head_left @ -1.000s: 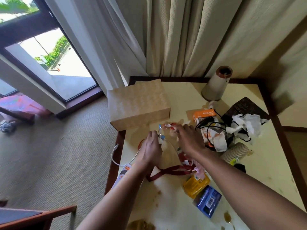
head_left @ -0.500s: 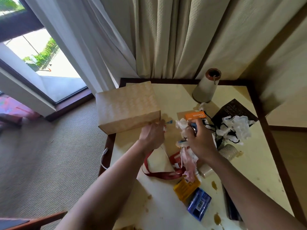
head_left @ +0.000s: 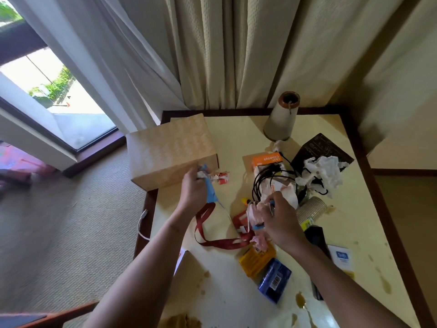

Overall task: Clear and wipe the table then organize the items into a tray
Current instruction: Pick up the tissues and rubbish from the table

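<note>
The cream table with a dark wood rim is littered and stained with brown spills. My left hand grips a bundle of crumpled wrappers, with a blue wrapper hanging from it, just in front of the tan box. My right hand is closed on crumpled white and pink wrappers beside a tangle of black cables. A red lanyard loops on the table between my hands. Small red-and-white wrappers lie by my left hand.
An orange charger box, crumpled white paper, a dark card, a paper cup on its side, a yellow packet, a blue packet and a cone-shaped vase crowd the right half. A white cable hangs off the left edge.
My left hand has risen toward the tan box with the blue wrapper in it. My right hand has moved down and nearer, clutching wrappers. The view has shifted slightly right.
</note>
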